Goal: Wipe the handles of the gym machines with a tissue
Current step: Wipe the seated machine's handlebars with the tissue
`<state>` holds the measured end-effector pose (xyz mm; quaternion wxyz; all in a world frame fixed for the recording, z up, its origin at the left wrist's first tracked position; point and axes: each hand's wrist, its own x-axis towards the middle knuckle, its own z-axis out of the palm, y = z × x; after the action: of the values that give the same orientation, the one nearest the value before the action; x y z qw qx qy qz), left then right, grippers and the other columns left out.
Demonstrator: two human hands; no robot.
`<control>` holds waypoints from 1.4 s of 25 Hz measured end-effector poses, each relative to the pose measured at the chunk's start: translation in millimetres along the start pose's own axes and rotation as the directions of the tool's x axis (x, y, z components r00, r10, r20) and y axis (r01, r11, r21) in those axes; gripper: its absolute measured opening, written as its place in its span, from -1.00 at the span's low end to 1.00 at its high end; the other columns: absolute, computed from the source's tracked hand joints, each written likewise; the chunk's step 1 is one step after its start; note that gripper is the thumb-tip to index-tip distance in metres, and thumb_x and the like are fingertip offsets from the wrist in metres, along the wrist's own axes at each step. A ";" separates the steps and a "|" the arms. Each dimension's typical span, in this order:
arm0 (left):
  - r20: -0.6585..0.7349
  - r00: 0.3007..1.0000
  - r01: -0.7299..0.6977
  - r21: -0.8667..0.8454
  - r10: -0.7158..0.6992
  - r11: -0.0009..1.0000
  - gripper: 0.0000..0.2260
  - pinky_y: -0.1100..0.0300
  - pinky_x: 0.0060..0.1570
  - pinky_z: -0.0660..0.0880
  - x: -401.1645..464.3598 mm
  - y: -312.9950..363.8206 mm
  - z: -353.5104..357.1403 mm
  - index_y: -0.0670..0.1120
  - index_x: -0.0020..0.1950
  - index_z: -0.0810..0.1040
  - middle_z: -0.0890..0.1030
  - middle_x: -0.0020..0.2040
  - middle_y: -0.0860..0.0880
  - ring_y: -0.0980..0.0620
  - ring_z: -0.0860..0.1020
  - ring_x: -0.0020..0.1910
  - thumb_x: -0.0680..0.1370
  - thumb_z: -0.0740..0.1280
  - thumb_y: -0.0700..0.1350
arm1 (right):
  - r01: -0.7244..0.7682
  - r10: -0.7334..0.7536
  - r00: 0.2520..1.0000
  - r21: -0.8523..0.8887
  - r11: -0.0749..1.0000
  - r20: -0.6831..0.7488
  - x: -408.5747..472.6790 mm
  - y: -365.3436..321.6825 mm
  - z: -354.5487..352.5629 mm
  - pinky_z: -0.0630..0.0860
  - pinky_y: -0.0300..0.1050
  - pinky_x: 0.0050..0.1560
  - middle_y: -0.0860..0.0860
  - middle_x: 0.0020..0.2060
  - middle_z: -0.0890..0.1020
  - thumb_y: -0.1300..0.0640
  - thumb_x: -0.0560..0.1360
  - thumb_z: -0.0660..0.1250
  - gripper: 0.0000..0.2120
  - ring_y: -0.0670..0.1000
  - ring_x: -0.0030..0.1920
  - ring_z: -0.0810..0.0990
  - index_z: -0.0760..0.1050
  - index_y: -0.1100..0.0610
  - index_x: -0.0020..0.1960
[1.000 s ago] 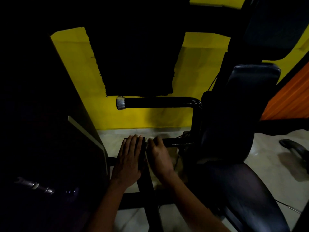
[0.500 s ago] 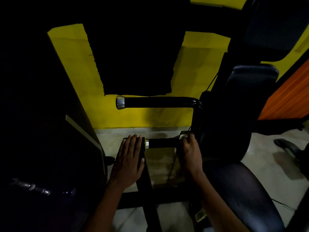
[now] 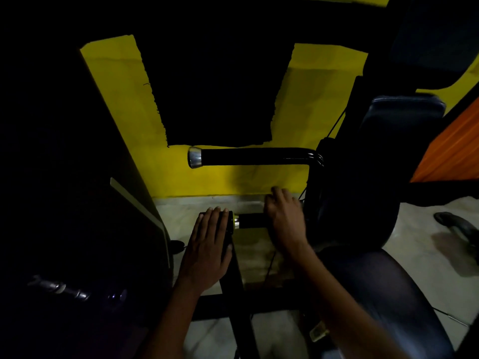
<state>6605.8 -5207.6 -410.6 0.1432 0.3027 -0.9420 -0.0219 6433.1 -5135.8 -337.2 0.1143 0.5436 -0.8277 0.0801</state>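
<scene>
A short black lower handle [image 3: 250, 221] with a brass-coloured end cap [image 3: 236, 220] sticks out to the left from the machine. My right hand [image 3: 285, 218] is over its right end, blurred, fingers curled; the tissue is hidden under them. My left hand [image 3: 210, 242] rests flat, fingers straight, on the top of a black frame post [image 3: 234, 268] just left of the cap. Above, a longer black upper handle [image 3: 254, 156] with a chrome cap [image 3: 194, 157] runs level in front of the yellow wall.
The machine's black padded seat [image 3: 388, 294] and back pad [image 3: 375, 177] fill the right side. A dark machine body [image 3: 77, 229] with chrome parts [image 3: 59, 287] stands at the left. A dark object [image 3: 456, 225] lies on the pale floor at the far right.
My right hand slid rightward along the lower handle from beside my left hand to the handle's machine end, then rose slightly. My left hand stayed on the post.
</scene>
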 end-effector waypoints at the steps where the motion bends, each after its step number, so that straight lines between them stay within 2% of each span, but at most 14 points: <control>1: 0.001 1.000 0.010 0.000 -0.010 1.000 -0.37 -0.10 0.47 0.08 0.2 1.1 -0.1 -0.19 0.55 0.05 0.13 0.55 -0.17 -0.15 0.07 0.53 0.56 0.15 0.04 | -0.023 0.028 0.999 -0.150 0.988 0.028 4.7 13.9 -2.0 0.53 0.05 -0.19 0.21 -0.26 0.60 0.27 0.09 0.58 -0.75 0.20 -0.24 0.59 0.60 0.25 -0.28; 3: 0.000 1.000 0.020 0.006 -0.020 1.000 -0.37 -0.09 0.48 0.07 -0.7 1.6 -0.5 -0.18 0.56 0.03 0.11 0.55 -0.16 -0.14 0.06 0.54 0.58 0.15 0.05 | -0.021 0.060 0.989 -0.269 0.963 0.134 12.0 24.3 -2.8 0.42 0.01 -0.01 0.10 -0.42 0.57 0.18 0.14 0.56 -0.80 0.14 -0.32 0.58 0.53 0.11 -0.39; 4: 0.003 1.000 0.021 0.009 -0.021 1.000 -0.37 -0.09 0.48 0.07 -1.5 1.1 -1.2 -0.18 0.56 0.03 0.11 0.55 -0.16 -0.14 0.06 0.54 0.58 0.14 0.05 | 0.009 0.062 0.970 -0.289 0.957 0.234 13.9 23.7 -5.1 0.37 -0.03 0.05 0.06 -0.39 0.59 0.14 0.26 0.51 -0.84 0.11 -0.29 0.60 0.51 0.07 -0.33; 5: 0.004 1.000 0.020 0.011 -0.020 1.000 -0.37 -0.09 0.48 0.07 -1.7 1.1 -1.8 -0.17 0.56 0.03 0.11 0.55 -0.16 -0.14 0.06 0.54 0.58 0.14 0.05 | 0.038 0.053 0.939 -0.257 0.966 0.339 15.6 21.7 -6.1 0.34 -0.03 0.13 0.05 -0.25 0.63 0.15 0.39 0.40 -0.94 0.11 -0.18 0.62 0.52 0.08 -0.17; 7: 0.000 1.000 0.024 0.019 -0.024 1.000 -0.37 -0.09 0.48 0.07 -0.9 1.8 -2.8 -0.17 0.56 0.03 0.13 0.55 -0.16 -0.14 0.08 0.53 0.57 0.14 0.05 | 0.058 0.012 0.911 -0.158 0.986 0.411 21.1 16.4 -6.3 0.30 0.00 0.24 0.09 0.01 0.60 0.21 0.52 0.24 -0.83 0.14 0.03 0.58 0.47 0.13 0.10; 11: 0.032 0.999 0.023 0.054 -0.025 0.998 -0.33 -0.11 0.48 0.08 -0.7 1.7 -0.4 -0.19 0.55 0.05 0.13 0.54 -0.18 -0.17 0.08 0.53 0.53 0.19 0.05 | 0.031 -0.061 0.928 0.087 0.996 0.368 32.5 -9.4 3.2 0.38 -0.02 0.14 0.17 0.14 0.52 0.18 0.57 0.20 -0.73 0.17 0.12 0.52 0.38 0.18 0.26; 14: 0.066 0.998 -0.007 0.085 0.002 0.996 -0.33 -0.15 0.44 0.15 -0.3 -2.0 1.6 -0.23 0.54 0.10 0.15 0.53 -0.23 -0.22 0.10 0.52 0.52 0.17 0.06 | 0.036 -0.150 0.927 0.316 0.948 0.344 28.7 -37.2 10.7 0.44 0.02 0.08 0.23 0.10 0.55 0.16 0.59 0.16 -0.72 0.23 0.09 0.53 0.37 0.24 0.26; 16: 0.053 0.999 -0.006 0.072 0.002 0.997 -0.35 -0.15 0.44 0.15 -1.0 -2.0 1.0 -0.23 0.54 0.10 0.15 0.53 -0.22 -0.21 0.09 0.52 0.54 0.16 0.05 | 0.083 -0.189 0.943 0.357 0.931 0.274 25.1 -34.0 9.0 0.46 0.02 0.06 0.21 0.07 0.58 0.18 0.59 0.16 -0.74 0.22 0.06 0.56 0.38 0.23 0.25; 20: -0.002 1.000 0.017 0.008 -0.017 1.000 -0.36 -0.10 0.48 0.08 -0.3 0.3 -1.2 -0.18 0.56 0.04 0.14 0.54 -0.17 -0.15 0.09 0.53 0.56 0.17 0.04 | 0.144 -0.154 0.966 0.063 0.988 0.209 29.3 23.2 -9.5 0.40 -0.01 0.09 0.17 0.10 0.57 0.21 0.56 0.19 -0.67 0.18 0.10 0.55 0.36 0.20 0.32; 22: -0.002 1.000 0.022 0.013 -0.022 1.000 -0.36 -0.10 0.48 0.08 0.4 1.4 -1.6 -0.18 0.55 0.05 0.15 0.53 -0.17 -0.15 0.09 0.53 0.56 0.17 0.04 | 0.188 -0.136 0.942 -0.147 0.971 0.307 30.3 42.5 -18.6 0.35 -0.03 0.14 0.12 0.07 0.59 0.18 0.57 0.16 -0.72 0.15 0.10 0.55 0.38 0.16 0.27; 25: 0.001 1.000 0.025 0.014 -0.025 1.000 -0.35 -0.11 0.48 0.08 0.6 2.4 -1.7 -0.18 0.55 0.05 0.15 0.53 -0.17 -0.15 0.10 0.53 0.55 0.18 0.04 | 0.147 -0.084 0.899 -0.116 0.982 0.430 23.8 31.3 -20.0 0.43 -0.05 0.08 0.12 0.08 0.59 0.22 0.58 0.15 -0.76 0.15 0.10 0.57 0.42 0.17 0.22; 29: 0.004 1.000 0.022 0.034 -0.022 0.999 -0.34 -0.12 0.47 0.09 1.5 2.3 -2.8 -0.20 0.55 0.09 0.17 0.52 -0.19 -0.19 0.13 0.51 0.52 0.20 0.02 | 0.063 -0.116 0.923 0.154 0.986 0.366 27.0 -5.8 -2.4 0.48 0.00 0.00 0.21 0.10 0.55 0.23 0.57 0.19 -0.70 0.20 0.07 0.56 0.36 0.22 0.29; 32: 0.013 1.000 -0.009 0.051 0.008 0.999 -0.35 -0.15 0.46 0.11 0.0 1.9 -1.3 -0.24 0.53 0.12 0.18 0.51 -0.23 -0.23 0.14 0.50 0.51 0.20 0.00 | 0.116 -0.200 0.959 0.365 0.924 0.202 17.2 -31.8 10.9 0.43 -0.01 -0.24 0.23 -0.06 0.60 0.29 0.51 0.20 -0.76 0.22 -0.10 0.59 0.43 0.27 0.17; 35: 0.012 1.000 -0.006 0.034 0.005 0.999 -0.32 -0.15 0.46 0.11 0.0 0.1 -2.5 -0.21 0.55 0.06 0.15 0.53 -0.22 -0.20 0.09 0.52 0.50 0.21 -0.01 | 0.265 -0.304 0.951 0.357 0.896 0.056 1.4 -26.5 13.6 0.46 -0.05 -0.29 0.19 -0.07 0.64 0.40 0.40 0.23 -0.70 0.20 -0.13 0.60 0.51 0.26 0.11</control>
<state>6606.5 -5207.4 -408.3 0.1323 0.3024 -0.9439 -0.0074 6455.5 -5151.0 -349.6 -0.0179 0.6740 -0.7172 0.1761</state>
